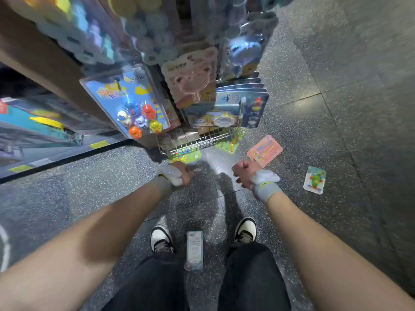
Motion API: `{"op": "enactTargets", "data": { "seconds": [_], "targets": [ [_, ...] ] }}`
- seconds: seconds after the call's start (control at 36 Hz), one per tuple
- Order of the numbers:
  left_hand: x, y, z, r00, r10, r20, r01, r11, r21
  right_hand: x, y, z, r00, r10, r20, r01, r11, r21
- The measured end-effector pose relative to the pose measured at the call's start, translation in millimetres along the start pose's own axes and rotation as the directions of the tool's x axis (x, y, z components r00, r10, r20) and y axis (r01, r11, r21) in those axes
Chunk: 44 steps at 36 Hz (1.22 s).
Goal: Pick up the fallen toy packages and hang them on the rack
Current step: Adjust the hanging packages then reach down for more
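Pink pkg (265,150), far right on floor (350,122) — prob. light, stiff card, pinch its edge; left hand (183,173) clenched, right hand (243,174) loose, both empty.

Dim, cool light falls from overhead. A pale glare patch (213,158) sits on the grey speckled stone floor (336,142) just beyond and between the left fingers (187,173) and the right fingers (238,176). Soft dark arm shadows run back from beneath them. Well above the fingers, the hanging clear-plastic blister toy packages (143,37) smear into blur. The fingers themselves look slightly soft. The wide lens swells the bare forearms (325,254) near the bottom corners and bends the floor seams (298,98) towards the right edge.
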State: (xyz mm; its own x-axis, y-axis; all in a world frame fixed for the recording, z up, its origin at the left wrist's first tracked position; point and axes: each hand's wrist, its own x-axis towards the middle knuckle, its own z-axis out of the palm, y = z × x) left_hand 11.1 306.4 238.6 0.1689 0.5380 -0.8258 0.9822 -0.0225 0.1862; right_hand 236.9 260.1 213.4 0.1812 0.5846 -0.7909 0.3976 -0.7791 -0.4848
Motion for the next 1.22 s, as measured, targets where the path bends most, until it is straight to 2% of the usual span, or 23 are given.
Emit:
{"op": "enactTargets", "data": {
  "seconds": [0.06,0.11,0.25,0.39,0.56,0.61,0.64,0.67,0.72,0.78,0.83,0.92,1.22],
  "targets": [
    [6.4,-7.3,6.0,1.000,-0.010,-0.021,0.010,0.999,0.038,8.8,7.3,4.2,1.000,0.000,-0.017,-0.001,0.998,-0.063],
    [23.3,-14.5,21.0,0.999,-0.017,-0.028,0.019,0.997,0.069,26.5,21.2,12.2,1.000,-0.006,0.025,0.008,0.994,-0.109],
    [79.6,-37.3,62.9,0.996,-0.086,-0.041,0.088,0.993,0.076,72.2,39.0,26.2,0.998,0.011,0.070,0.018,0.919,-0.393],
    [160.4,-70.8,106.2,0.997,-0.054,-0.056,0.057,0.997,0.053,160.6,66.9,55.2,0.992,-0.044,0.118,0.096,0.872,-0.480],
    [243.5,-101.8,135.9,0.984,-0.029,-0.178,0.039,0.998,0.057,246.7,89.6,87.5,0.982,-0.186,-0.025,0.159,0.893,-0.421],
    [266.8,-104.1,140.0,0.992,0.023,-0.125,-0.019,0.999,0.032,271.2,89.1,94.0,0.981,-0.193,0.032,0.184,0.858,-0.479],
    [284.3,-110.6,144.6,0.991,0.083,-0.101,-0.079,0.996,0.048,287.4,89.0,97.0,0.981,-0.193,0.032,0.181,0.833,-0.522],
    [303.7,-119.2,151.9,0.984,0.110,-0.140,-0.112,0.994,-0.009,301.7,90.3,100.8,0.979,-0.201,0.020,0.177,0.807,-0.563],
    [325.1,-124.9,153.0,0.972,0.036,-0.233,-0.035,0.999,0.008,319.7,88.3,103.6,0.980,-0.200,0.019,0.169,0.768,-0.618],
    [348.7,-132.7,154.6,0.948,0.058,-0.313,-0.028,0.995,0.097,346.0,89.8,108.8,0.975,-0.224,-0.009,0.162,0.731,-0.663],
    [365.1,-132.5,152.2,0.955,0.085,-0.283,-0.040,0.986,0.163,370.4,87.9,112.1,0.974,-0.226,-0.034,0.141,0.713,-0.687],
    [388.6,-137.1,153.3,0.944,0.097,-0.316,-0.021,0.971,0.237,398.1,89.8,114.7,0.969,-0.233,-0.087,0.081,0.625,-0.776],
    [424.0,-163.4,166.9,0.964,0.025,-0.266,0.028,0.981,0.194,439.3,100.0,112.5,0.949,-0.214,-0.233,-0.085,0.537,-0.839]
  ]
}}
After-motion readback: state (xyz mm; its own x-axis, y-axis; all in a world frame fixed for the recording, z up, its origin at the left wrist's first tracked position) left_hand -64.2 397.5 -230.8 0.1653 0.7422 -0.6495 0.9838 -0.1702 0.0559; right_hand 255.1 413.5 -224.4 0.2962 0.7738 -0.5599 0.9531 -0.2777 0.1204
